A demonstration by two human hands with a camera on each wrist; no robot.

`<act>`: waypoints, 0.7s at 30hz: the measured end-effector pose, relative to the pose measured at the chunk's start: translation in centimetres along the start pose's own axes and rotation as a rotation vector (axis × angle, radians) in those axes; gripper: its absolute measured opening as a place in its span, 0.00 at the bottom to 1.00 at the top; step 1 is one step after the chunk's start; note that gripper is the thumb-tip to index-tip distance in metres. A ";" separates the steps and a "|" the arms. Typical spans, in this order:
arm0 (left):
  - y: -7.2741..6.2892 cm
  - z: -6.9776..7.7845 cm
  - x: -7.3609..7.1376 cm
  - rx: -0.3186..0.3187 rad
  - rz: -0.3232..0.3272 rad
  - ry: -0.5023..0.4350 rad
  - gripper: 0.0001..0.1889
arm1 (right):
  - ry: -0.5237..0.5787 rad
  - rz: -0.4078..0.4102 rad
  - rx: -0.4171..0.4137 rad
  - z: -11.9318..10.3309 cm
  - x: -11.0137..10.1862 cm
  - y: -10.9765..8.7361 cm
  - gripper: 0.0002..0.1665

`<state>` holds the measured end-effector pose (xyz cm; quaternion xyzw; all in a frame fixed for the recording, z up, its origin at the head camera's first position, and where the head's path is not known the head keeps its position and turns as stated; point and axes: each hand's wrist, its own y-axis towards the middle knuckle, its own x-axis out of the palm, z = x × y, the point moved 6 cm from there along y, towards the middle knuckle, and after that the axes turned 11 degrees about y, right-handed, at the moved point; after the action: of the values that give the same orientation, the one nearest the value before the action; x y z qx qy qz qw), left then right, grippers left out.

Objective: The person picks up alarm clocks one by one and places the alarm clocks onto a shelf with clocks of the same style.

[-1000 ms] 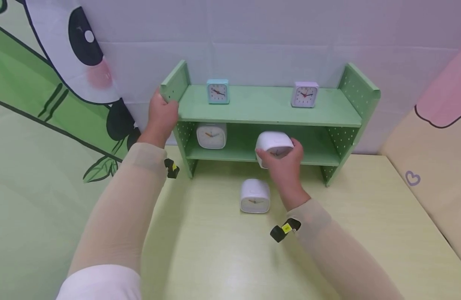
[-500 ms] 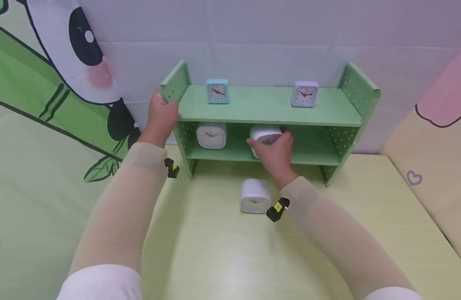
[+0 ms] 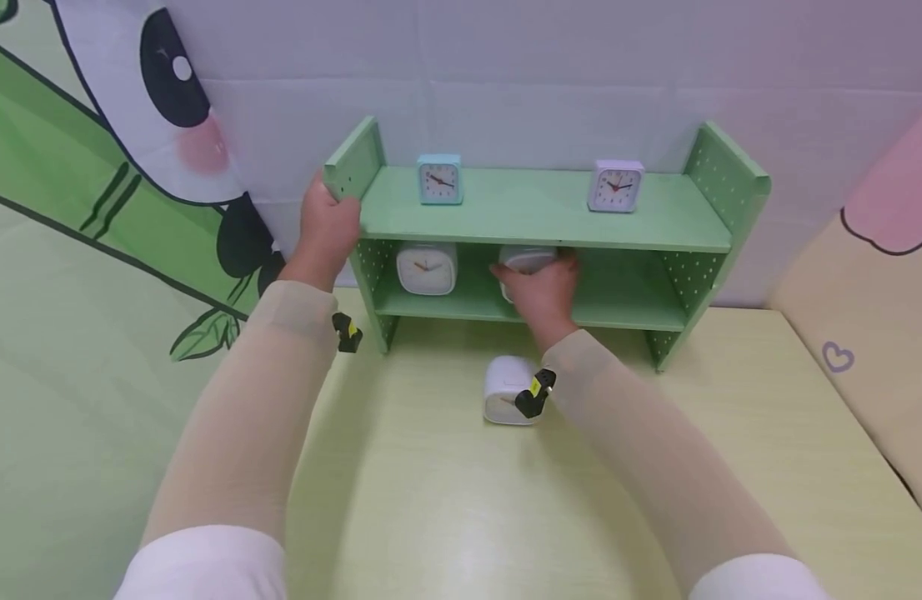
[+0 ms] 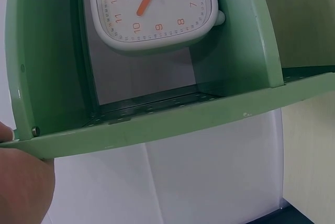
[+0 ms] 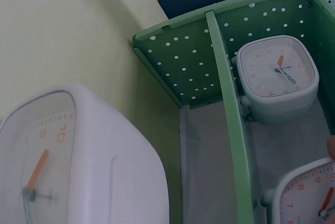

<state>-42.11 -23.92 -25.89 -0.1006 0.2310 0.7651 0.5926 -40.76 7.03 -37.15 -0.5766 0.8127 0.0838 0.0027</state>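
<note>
My right hand grips a white alarm clock inside the lower level of a green two-tier shelf. Fingers cover part of that clock's face, and its dial shows at the bottom right of the right wrist view. My left hand holds the shelf's left side panel near the upper board; its thumb appears at the left wrist view's edge. To the left of the gripped clock, another white alarm clock stands upright on the lower level. A third white alarm clock sits on the table below, partly behind the right wrist camera.
On the upper board stand a small blue alarm clock at left and a small purple alarm clock at right. The shelf is at the back of a pale wooden table, against a printed cloth backdrop.
My right hand has moved the white alarm clock from the shelf's front edge inward and slightly left, onto the lower level. My left hand keeps its grip on the side panel.
</note>
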 end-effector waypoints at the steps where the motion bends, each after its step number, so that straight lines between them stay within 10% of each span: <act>1: 0.0 0.0 0.0 0.000 0.000 0.001 0.34 | 0.001 0.006 0.004 0.0 0.2 0.0 0.73; 21: 0.0 0.2 0.2 -0.019 0.008 0.017 0.33 | -0.096 0.047 -0.070 0.5 2.1 1.3 0.77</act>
<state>-42.09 -23.70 -25.82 -0.1120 0.2291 0.7689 0.5863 -42.76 5.55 -37.67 -0.5523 0.8216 0.1398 0.0195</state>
